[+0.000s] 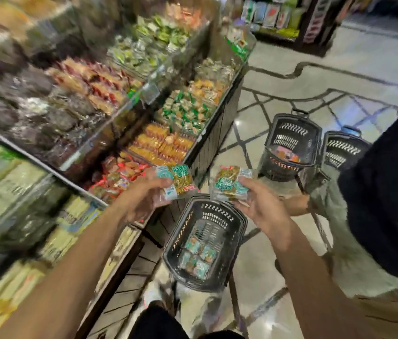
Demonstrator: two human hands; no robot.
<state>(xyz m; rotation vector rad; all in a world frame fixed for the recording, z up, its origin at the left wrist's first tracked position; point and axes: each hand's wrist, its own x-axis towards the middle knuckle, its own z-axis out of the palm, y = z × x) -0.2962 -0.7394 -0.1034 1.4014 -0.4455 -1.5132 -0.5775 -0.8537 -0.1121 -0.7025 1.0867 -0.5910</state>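
A flat, crinkly clear-plastic packet (177, 181) printed in teal and yellow is pinched by the left grip (141, 199) at the centre of the frame. A second packet (232, 183) of the same kind is held in the curled fingers of the right grip (261, 204), just to the right. Both are held above a black slotted plastic basket (174, 237) at lower centre, in which similar square packets (196, 255) lie on the bottom. It stands on a glossy tiled floor (266, 245).

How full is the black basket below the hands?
Partly full: the basket holds several teal packets on its bottom.
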